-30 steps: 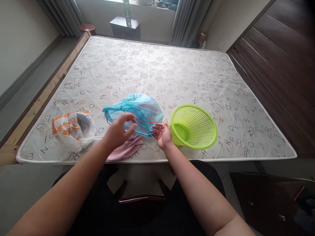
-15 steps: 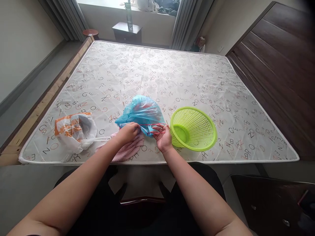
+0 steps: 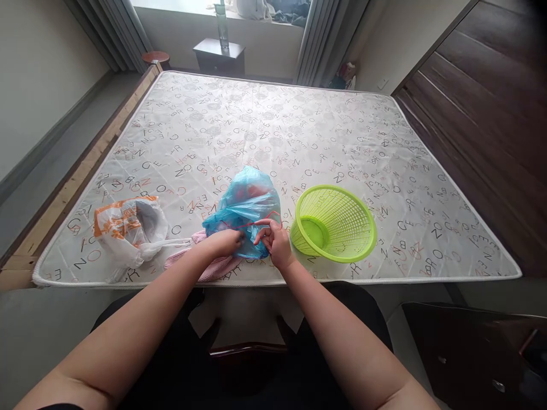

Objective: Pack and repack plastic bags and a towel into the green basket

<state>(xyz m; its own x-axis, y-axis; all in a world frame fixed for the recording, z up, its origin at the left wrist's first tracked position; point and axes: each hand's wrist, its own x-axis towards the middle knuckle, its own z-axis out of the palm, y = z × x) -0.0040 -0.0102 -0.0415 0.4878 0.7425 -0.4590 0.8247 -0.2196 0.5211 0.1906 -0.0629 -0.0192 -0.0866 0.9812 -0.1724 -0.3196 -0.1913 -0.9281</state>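
My left hand [image 3: 231, 242] and right hand [image 3: 277, 245], fingers curled, grip the blue bag [image 3: 250, 196] and its red string [image 3: 270, 215] near the mattress's [image 3: 273, 136] front edge.

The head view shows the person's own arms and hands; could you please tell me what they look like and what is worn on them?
Both the left hand and right hand are ungloved, with no ring or watch visible. The left forearm and right forearm are uncovered. A dark edge, probably a sleeve, shows at the bottom left; no sleeve is visible on the right.
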